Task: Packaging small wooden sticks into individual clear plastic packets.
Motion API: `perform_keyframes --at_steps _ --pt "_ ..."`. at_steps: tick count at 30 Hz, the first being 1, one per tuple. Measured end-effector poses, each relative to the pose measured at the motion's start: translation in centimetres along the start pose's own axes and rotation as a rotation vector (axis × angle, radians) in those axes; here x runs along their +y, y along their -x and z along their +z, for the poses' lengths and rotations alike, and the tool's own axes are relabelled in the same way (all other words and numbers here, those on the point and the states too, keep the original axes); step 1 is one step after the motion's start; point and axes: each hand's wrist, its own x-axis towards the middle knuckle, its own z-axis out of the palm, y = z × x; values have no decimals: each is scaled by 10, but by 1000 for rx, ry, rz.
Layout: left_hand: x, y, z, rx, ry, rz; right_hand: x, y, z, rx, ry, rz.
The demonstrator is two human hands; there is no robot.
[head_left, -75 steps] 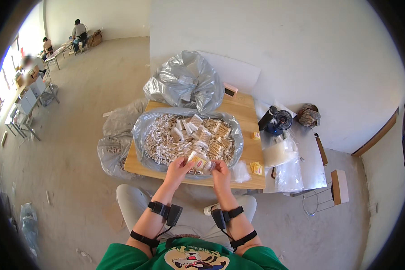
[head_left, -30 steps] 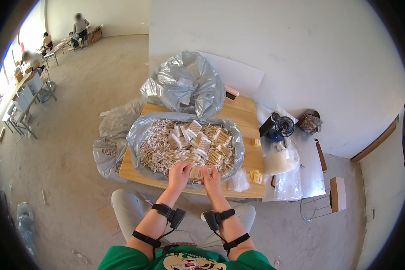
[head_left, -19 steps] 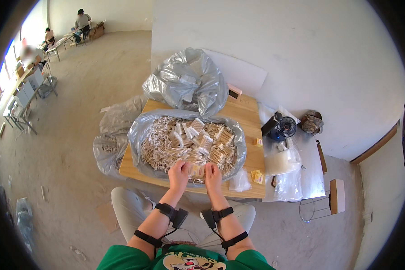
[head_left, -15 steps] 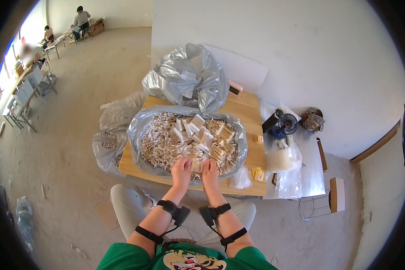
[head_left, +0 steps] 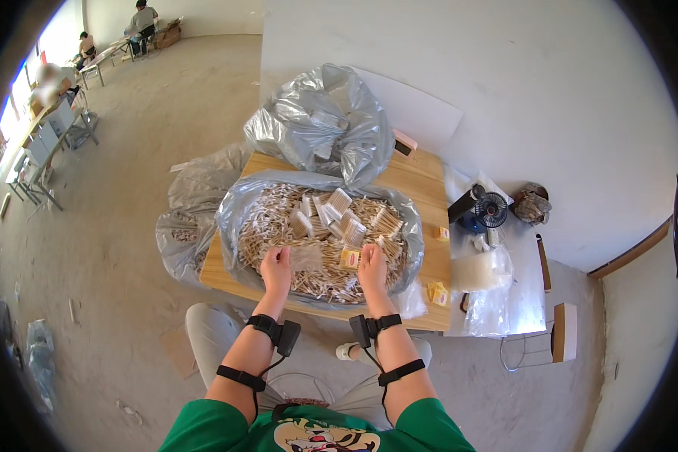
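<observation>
Left hand [head_left: 276,265] pinching clear bag [head_left: 306,258] edge, bag just right of grip, right hand [head_left: 372,265] closed on small pack [head_left: 349,259], sticks [head_left: 279,218] beneath, counter [head_left: 422,188]

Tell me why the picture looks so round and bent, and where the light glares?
In the head view, a fisheye lens bends straight lines such as the table edge and leaves a dark ring round the rim. Daylight blows out the upper left corner and glints off the grey plastic bag. The left hand and right hand are fairly sharp; the far people are small and soft.
</observation>
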Motion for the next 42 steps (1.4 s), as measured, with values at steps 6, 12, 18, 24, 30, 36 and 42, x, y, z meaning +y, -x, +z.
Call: perform_keyframes --at_steps 6,12,18,24,30,36,42 --pt "-8 6 -5 18 173 -110 -28 13 -17 83 439 -210" --pt "-2 26 -2 -48 237 -183 -22 40 -3 25 326 -177" --pt "-6 33 -11 -33 246 -178 -21 39 -4 23 151 -122" --pt "-37 35 -2 -38 131 20 -13 38 -21 -67 -194 201" --pt "-7 52 -5 -185 259 -134 30 56 -68 132 -440 217" --pt "10 62 3 -241 276 -118 142 61 -149 452 -570 626" --pt "30 88 28 -397 230 -98 212 53 -166 328 -455 758"
